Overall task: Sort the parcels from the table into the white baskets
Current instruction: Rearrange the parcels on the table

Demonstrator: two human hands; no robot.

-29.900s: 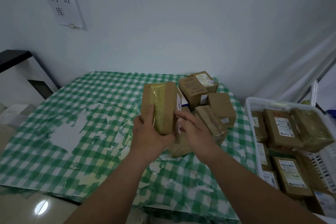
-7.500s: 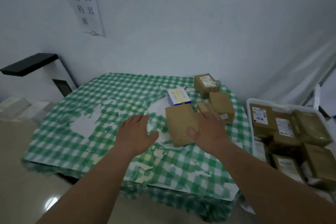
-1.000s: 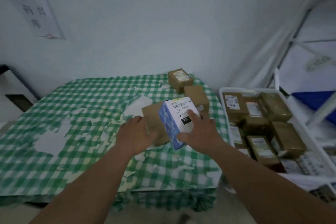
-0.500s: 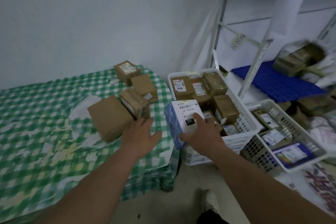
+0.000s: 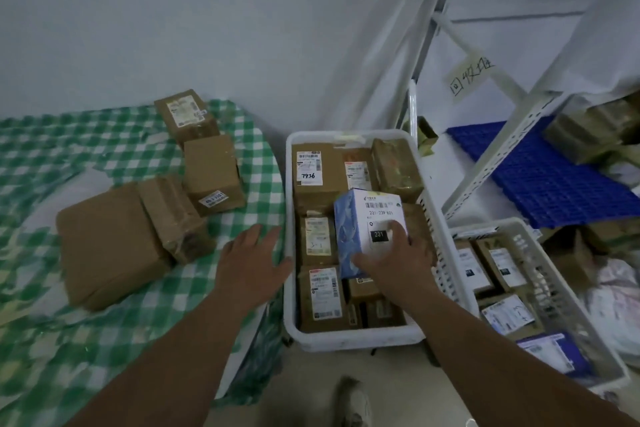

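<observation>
My right hand (image 5: pixel 398 262) grips a blue and white box (image 5: pixel 363 222) with a barcode label, held over the near white basket (image 5: pixel 291 288), which is packed with several brown labelled parcels. My left hand (image 5: pixel 251 262) hovers flat, fingers straight, above the right edge of the table with the green checked cloth (image 5: pixel 104 322). On the table lie a large flat brown parcel (image 5: pixel 107 243), a taped brown parcel (image 5: pixel 176 218) leaning on it, a cube-shaped brown box (image 5: pixel 213 173) and a labelled brown box (image 5: pixel 185 116) at the back.
A second white basket (image 5: pixel 554 288) with labelled parcels stands on the floor to the right. Behind it rises a white metal shelf frame (image 5: pixel 498 142) with a blue shelf board (image 5: pixel 554 177) and more parcels. My shoe (image 5: pixel 356 402) shows on the floor below.
My right hand has carried the blue and white box from the table's edge to above the near basket. My left hand stays open by the table's right edge. The view has turned right.
</observation>
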